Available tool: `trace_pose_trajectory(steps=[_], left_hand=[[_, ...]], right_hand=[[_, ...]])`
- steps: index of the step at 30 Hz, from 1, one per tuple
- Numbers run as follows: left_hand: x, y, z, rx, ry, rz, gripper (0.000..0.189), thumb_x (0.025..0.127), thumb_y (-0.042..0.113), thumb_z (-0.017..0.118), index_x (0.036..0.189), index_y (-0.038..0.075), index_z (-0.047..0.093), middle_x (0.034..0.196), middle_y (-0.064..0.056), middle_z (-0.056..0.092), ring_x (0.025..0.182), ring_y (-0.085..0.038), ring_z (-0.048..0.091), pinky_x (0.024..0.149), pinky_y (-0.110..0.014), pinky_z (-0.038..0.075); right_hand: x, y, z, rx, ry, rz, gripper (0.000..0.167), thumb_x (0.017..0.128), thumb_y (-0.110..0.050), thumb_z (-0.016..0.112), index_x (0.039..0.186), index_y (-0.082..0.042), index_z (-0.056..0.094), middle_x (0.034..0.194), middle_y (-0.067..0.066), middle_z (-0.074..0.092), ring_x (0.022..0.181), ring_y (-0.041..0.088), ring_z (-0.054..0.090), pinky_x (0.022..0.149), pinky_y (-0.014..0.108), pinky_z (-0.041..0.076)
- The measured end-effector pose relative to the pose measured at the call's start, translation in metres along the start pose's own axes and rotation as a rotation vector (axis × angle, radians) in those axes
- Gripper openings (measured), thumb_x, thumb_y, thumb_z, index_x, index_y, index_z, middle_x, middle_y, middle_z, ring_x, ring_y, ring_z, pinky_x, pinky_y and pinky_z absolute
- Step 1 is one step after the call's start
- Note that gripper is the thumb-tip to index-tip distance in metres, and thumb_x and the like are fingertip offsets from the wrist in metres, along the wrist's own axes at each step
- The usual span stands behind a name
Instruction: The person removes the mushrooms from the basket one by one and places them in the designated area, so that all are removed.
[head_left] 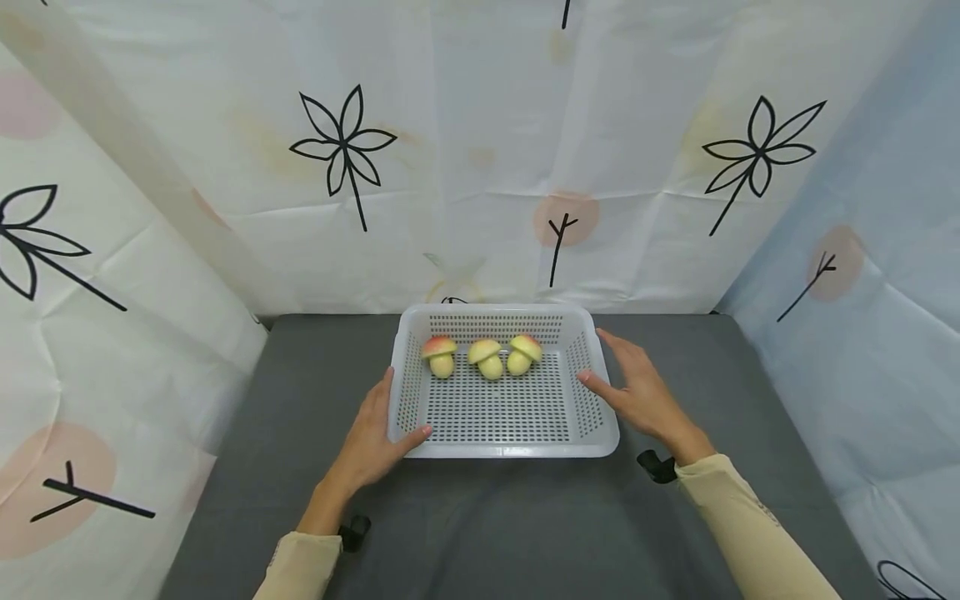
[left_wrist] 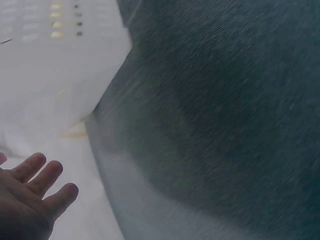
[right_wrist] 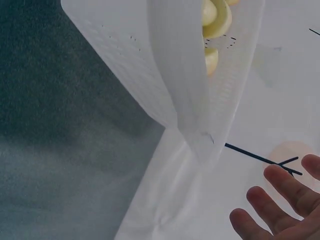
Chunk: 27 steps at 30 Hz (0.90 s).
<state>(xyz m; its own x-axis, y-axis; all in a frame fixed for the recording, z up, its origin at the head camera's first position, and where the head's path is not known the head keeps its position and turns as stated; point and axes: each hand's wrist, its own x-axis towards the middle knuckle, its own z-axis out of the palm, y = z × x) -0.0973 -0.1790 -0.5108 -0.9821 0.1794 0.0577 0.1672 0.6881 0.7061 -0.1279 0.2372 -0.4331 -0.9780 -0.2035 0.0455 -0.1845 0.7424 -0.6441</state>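
Observation:
A white perforated plastic basket (head_left: 502, 451) stands at the far part of the grey table. Inside it, toward the back, lie three toy mushrooms with pale yellow stems: a left one (head_left: 441, 358), a middle one (head_left: 487, 360) and a right one (head_left: 523, 356), the outer two with reddish caps. My left hand (head_left: 371, 442) is at the basket's left side, thumb stretched over the front left corner. On the opposite side, my right hand (head_left: 645, 396) has its thumb over the right rim. Both wrist views show straight, spread fingers; whether they touch the basket I cannot tell.
The grey tabletop (head_left: 487, 525) extends in front of the basket and to both sides. Behind it hangs a white cloth backdrop (head_left: 465, 167) with drawn leaves, and similar cloth closes off the left and right. Dark straps sit at both wrists.

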Motion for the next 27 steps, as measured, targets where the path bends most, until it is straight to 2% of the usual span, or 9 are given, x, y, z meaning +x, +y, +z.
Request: trace_pose_trajectory(steps=[5,12,18,27], left_hand=[[-0.003,-0.002,0.008,-0.029,-0.019,-0.019,0.122,0.081,0.061,0.077,0.165,0.019,0.000,0.165,-0.014,0.020,0.145,-0.040,0.027,0.105,-0.068,0.030],[-0.004,-0.003,0.011,-0.041,-0.012,-0.013,0.130,0.075,0.061,0.082,0.164,0.019,-0.003,0.165,-0.017,0.019,0.143,-0.042,0.030,0.103,-0.068,0.033],[-0.005,-0.006,0.013,-0.046,-0.005,-0.024,0.133,0.073,0.062,0.084,0.165,0.021,-0.003,0.165,-0.016,0.020,0.143,-0.042,0.031,0.103,-0.068,0.033],[-0.005,-0.007,0.015,-0.061,0.017,-0.019,0.134,0.071,0.061,0.086,0.165,0.020,-0.002,0.164,-0.016,0.022,0.140,-0.043,0.035,0.103,-0.068,0.034]], right_hand=[[0.003,-0.004,0.005,0.008,-0.016,0.006,0.081,0.099,-0.047,0.063,0.160,-0.009,0.028,0.160,0.023,0.029,0.145,0.048,0.025,0.105,0.073,0.026],[0.014,-0.012,0.011,0.025,-0.058,0.021,0.081,0.098,-0.049,0.063,0.160,-0.011,0.029,0.157,0.021,0.036,0.141,0.045,0.035,0.106,0.068,0.031],[0.031,-0.017,0.023,0.025,-0.069,0.002,0.080,0.097,-0.045,0.067,0.158,-0.007,0.033,0.153,0.023,0.042,0.134,0.045,0.045,0.104,0.061,0.039],[0.058,-0.022,0.038,0.086,-0.093,0.009,0.081,0.092,-0.036,0.076,0.156,-0.004,0.036,0.148,0.023,0.047,0.130,0.047,0.049,0.101,0.060,0.042]])
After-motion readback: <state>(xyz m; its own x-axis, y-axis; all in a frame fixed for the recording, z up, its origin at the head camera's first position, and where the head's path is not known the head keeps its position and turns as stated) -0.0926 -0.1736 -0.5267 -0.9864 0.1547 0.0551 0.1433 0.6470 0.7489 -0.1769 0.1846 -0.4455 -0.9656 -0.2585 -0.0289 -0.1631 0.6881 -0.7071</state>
